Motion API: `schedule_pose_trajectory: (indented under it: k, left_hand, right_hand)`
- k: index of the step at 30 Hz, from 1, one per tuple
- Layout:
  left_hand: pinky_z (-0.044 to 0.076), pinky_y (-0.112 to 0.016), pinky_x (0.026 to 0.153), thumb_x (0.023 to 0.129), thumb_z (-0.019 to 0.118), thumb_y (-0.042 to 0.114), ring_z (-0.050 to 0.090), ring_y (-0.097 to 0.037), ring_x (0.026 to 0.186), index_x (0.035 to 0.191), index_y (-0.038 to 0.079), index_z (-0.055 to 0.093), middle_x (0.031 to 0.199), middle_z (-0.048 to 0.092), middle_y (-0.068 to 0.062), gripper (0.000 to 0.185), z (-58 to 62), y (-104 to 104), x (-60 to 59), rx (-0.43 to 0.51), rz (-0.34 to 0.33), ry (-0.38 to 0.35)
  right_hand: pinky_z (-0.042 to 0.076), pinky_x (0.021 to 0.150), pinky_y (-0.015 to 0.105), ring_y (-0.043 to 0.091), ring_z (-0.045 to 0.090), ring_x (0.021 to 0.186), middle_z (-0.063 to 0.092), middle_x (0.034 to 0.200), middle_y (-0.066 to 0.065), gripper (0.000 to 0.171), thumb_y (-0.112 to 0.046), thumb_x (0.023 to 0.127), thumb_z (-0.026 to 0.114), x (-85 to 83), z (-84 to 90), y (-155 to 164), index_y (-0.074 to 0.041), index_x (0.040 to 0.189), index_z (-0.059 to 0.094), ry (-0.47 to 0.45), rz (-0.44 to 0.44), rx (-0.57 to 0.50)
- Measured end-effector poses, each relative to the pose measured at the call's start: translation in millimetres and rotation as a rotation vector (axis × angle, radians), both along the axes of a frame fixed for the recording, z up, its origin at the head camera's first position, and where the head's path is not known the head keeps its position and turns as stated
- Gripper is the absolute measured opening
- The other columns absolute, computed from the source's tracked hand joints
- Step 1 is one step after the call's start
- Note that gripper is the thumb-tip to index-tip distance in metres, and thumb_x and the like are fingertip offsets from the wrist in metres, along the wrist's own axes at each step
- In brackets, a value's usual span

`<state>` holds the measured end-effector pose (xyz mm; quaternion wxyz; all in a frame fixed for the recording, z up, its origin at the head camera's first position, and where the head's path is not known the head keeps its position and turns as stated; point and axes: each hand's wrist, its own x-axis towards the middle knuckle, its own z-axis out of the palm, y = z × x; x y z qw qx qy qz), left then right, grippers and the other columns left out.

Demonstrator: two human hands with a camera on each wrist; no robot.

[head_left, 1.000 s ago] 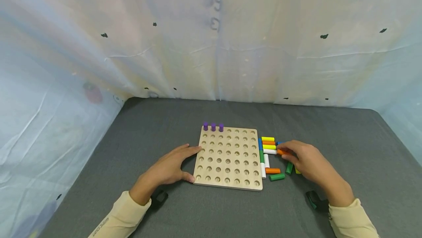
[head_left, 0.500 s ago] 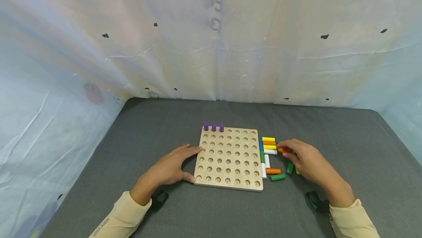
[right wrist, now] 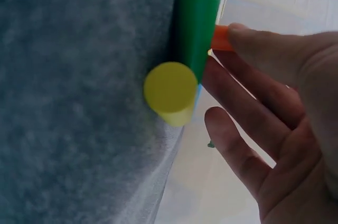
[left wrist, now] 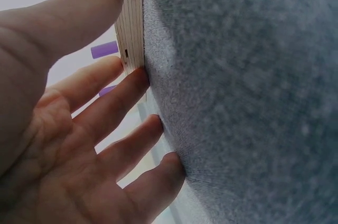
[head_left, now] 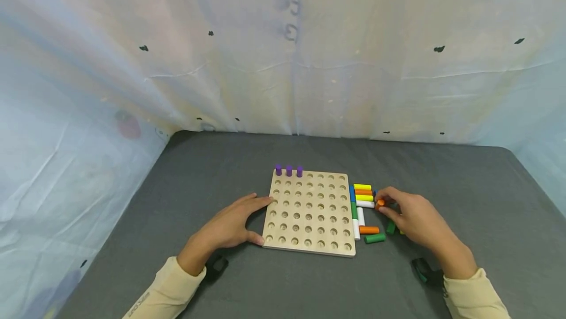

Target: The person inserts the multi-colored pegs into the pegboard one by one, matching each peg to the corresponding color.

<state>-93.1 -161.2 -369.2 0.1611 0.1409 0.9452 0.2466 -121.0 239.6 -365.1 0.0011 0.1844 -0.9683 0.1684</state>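
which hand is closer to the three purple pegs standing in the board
Left. The left hand rests against the wooden board's left edge, below the purple pegs in the far-left corner. The right hand is off the board's right side, pinching an orange peg.

A grey felt mat [head_left: 212, 161] is covering the tabletop, and pale, creased plastic sheeting [head_left: 283, 63] dotted with small black marks is hanging behind it and along both sides, with a faint red blotch [head_left: 128, 125] showing through on the left. Three purple pegs [head_left: 289, 170] are standing upright in a row. To their right, loose pegs are lying flat on the mat: a yellow peg [head_left: 362, 187] farthest back, a white peg [head_left: 365, 204] nearer, then a loose orange peg [head_left: 369, 230] lying just beside a green peg [head_left: 374, 238] at the front.
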Motion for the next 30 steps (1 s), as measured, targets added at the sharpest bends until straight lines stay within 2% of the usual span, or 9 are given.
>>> schedule_pose_trajectory:
  k: [3,11,19,25,30]
  left_hand:
    - [0.035,-0.059,0.112,0.072,0.088,0.029,0.027,-0.031,0.152,0.152,0.028,0.043,0.158,0.041,-0.004,0.091,-0.9,0,1.0,0.004,0.003,-0.003]
    - [0.036,-0.06,0.111,0.071,0.089,0.029,0.028,-0.03,0.151,0.152,0.028,0.043,0.158,0.041,-0.005,0.092,-1.3,1,0.4,-0.018,0.015,0.008]
    - [0.038,-0.062,0.109,0.07,0.089,0.031,0.03,-0.03,0.151,0.152,0.031,0.043,0.16,0.037,-0.008,0.094,-0.5,5,-1.8,-0.043,0.037,0.003]
    - [0.036,-0.06,0.111,0.07,0.089,0.03,0.029,-0.03,0.151,0.152,0.03,0.043,0.16,0.038,-0.008,0.094,-0.5,4,-1.3,-0.03,0.034,0.005]
    - [0.037,-0.061,0.11,0.069,0.089,0.03,0.03,-0.031,0.151,0.152,0.03,0.043,0.16,0.037,-0.01,0.095,-1.1,3,-0.2,-0.029,0.028,0.008]
  right_hand:
    - [0.051,0.067,0.036,0.015,0.068,0.084,0.075,0.099,0.0,0.02,-0.018,0.089,0.075,-0.4,2.7,0,-0.016,0.108,0.067,0.021,0.009,-0.001]
    - [0.056,0.079,0.048,0.022,0.071,0.093,0.075,0.102,0.002,0.02,-0.018,0.09,0.074,-10.5,20.1,-14,-0.016,0.109,0.067,0.047,0.033,-0.036]
    - [0.056,0.082,0.045,0.02,0.071,0.099,0.074,0.105,-0.004,0.02,-0.018,0.091,0.074,-22.5,30.3,-43,-0.019,0.11,0.069,0.059,0.166,-0.158]
    - [0.056,0.085,0.044,0.017,0.071,0.098,0.074,0.105,-0.004,0.023,-0.022,0.091,0.074,-29.7,37.8,-65,-0.02,0.113,0.069,0.038,0.208,-0.179]
    - [0.055,0.082,0.041,0.014,0.07,0.097,0.074,0.105,-0.005,0.023,-0.023,0.091,0.074,-34.4,41.6,-82,-0.023,0.113,0.069,0.041,0.245,-0.2]
